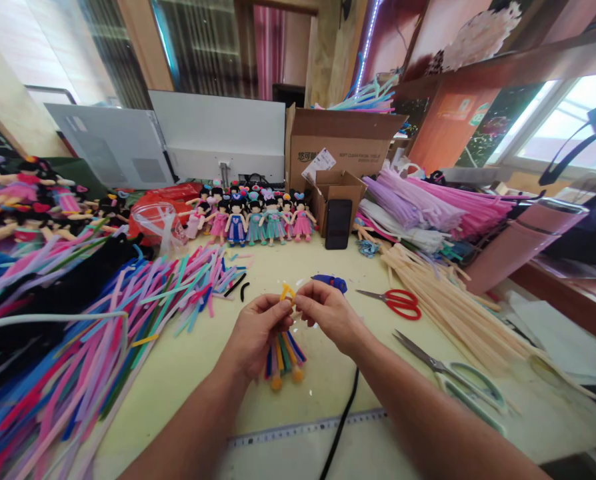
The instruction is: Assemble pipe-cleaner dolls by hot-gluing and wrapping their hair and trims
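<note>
My left hand point(261, 333) is closed around a small pipe cleaner doll point(285, 353). Its skirt of blue, yellow, green and purple strips, with orange-yellow feet, shows below the fingers; the upper part is hidden. A bent piece of yellow pipe cleaner point(288, 291) sticks up between the fingertips of both hands. My right hand point(328, 317) is closed in a pinch at the right side of that yellow piece, touching or almost touching the left fingertips. Just behind the right hand lies a blue glue gun point(335, 283), partly covered by it.
Red-handled scissors point(398, 303) and green-handled scissors point(453, 377) lie at right, beside beige pipe cleaners point(448, 307). Coloured pipe cleaners point(108, 333) cover the left. Finished dolls point(255, 217), a phone point(338, 224) and a carton point(343, 143) stand behind. A black cord point(345, 417) crosses a tape measure point(298, 429).
</note>
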Motion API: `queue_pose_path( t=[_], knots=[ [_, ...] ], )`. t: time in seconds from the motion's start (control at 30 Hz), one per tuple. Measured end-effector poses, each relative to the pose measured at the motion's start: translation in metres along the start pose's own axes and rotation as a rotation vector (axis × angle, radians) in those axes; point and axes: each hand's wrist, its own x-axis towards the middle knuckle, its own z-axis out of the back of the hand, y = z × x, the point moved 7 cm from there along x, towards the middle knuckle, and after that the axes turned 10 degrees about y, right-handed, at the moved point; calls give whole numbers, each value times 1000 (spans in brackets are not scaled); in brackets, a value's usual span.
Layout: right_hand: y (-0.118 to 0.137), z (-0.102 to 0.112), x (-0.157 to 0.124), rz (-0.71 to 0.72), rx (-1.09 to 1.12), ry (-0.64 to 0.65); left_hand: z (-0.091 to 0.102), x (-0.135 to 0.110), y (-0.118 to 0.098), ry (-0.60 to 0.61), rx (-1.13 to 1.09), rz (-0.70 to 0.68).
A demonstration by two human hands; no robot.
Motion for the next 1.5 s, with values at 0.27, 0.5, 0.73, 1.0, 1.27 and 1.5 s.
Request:
queue_pose_path(
  t=[0.27, 0.5, 0.73, 1.0, 1.27, 1.5],
  knots=[
    [2, 2, -4, 27, 94, -37, -3, 1, 6, 3, 67, 61],
    [0, 8, -5, 11, 33, -98, 5, 3, -1, -33, 145, -11],
    [-3, 5, -4, -17, 100, -91, 5, 4, -2, -28, 139, -16],
    [-6, 8, -4, -14, 2, -122, 5, 2, -9, -47, 324, -75],
    [-6, 9, -3, 32, -88, -107, 5, 1, -11, -55, 424, -68],
    [-5, 7, -4, 75, -80, -86, 6, 1, -10, -57, 424, -60]
  ],
)
